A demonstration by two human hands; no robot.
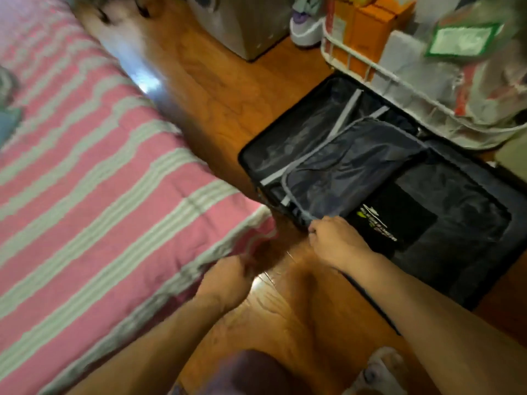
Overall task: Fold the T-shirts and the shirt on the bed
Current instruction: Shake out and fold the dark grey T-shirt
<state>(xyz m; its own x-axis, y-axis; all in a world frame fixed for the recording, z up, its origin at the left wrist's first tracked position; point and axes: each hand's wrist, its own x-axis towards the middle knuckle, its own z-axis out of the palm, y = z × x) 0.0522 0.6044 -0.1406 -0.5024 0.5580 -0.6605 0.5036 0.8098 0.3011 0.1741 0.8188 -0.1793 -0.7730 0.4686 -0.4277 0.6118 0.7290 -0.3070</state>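
Observation:
An open black suitcase lies on the wooden floor right of the bed, which has a pink cover with pale stripes. Inside the suitcase lies a folded black T-shirt with a white and green print. My right hand pinches the grey-edged dark divider flap at the suitcase's near corner. My left hand hovers curled over the floor by the bed's corner, blurred; whether it holds anything is unclear. At the bed's far left edge some grey and blue cloth shows.
A white wire rack with orange boxes and plastic bags stands behind the suitcase. A grey box and a white shoe sit at the back. My slippered foot is on the floor below.

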